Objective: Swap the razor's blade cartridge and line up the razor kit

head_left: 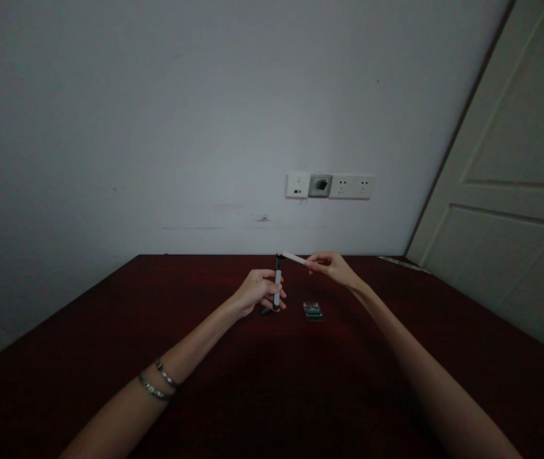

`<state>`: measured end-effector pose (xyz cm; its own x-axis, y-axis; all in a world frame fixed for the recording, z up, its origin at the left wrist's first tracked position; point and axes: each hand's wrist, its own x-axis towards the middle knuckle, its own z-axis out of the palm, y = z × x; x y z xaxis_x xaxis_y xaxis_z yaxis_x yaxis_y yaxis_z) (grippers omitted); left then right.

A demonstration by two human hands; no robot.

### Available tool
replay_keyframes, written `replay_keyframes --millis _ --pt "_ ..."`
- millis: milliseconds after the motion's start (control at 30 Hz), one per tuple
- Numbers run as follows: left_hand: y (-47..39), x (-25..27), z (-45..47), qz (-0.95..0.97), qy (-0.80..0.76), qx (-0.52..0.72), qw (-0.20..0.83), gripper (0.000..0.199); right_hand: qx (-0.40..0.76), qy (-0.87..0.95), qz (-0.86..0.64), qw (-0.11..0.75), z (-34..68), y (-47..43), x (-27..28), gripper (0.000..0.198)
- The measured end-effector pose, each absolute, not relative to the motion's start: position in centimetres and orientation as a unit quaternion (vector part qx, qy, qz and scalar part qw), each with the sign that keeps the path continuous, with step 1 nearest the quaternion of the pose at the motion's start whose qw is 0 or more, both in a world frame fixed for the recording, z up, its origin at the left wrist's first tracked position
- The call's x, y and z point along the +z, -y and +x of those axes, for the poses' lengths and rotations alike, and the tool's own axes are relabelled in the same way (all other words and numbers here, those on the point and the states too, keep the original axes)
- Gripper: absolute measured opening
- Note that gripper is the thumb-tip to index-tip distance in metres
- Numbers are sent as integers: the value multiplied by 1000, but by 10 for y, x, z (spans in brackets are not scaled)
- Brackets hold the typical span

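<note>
Red bench (195,280) in dim light, pale wall (195,127) behind; steadiness counts.
From my head view, my left hand (258,290) pinches the grey stick (277,280) nearly upright, my right hand (332,266) the white stick (293,257), its tip by the other's black top; touching, I cannot tell. Best keep the left still and guide the right gently, above the pack (313,311).
</note>
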<state>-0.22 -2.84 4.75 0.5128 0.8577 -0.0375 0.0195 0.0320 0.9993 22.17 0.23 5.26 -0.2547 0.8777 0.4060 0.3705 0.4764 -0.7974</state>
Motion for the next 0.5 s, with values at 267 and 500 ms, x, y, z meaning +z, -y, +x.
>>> replay_keyframes --millis 267,500 --pt "26 44 -3 633 -350 336 603 20 314 732 -410 444 218 -2 51 29" --pt "15 46 -12 664 -337 379 550 23 309 702 -447 459 235 2 48 24"
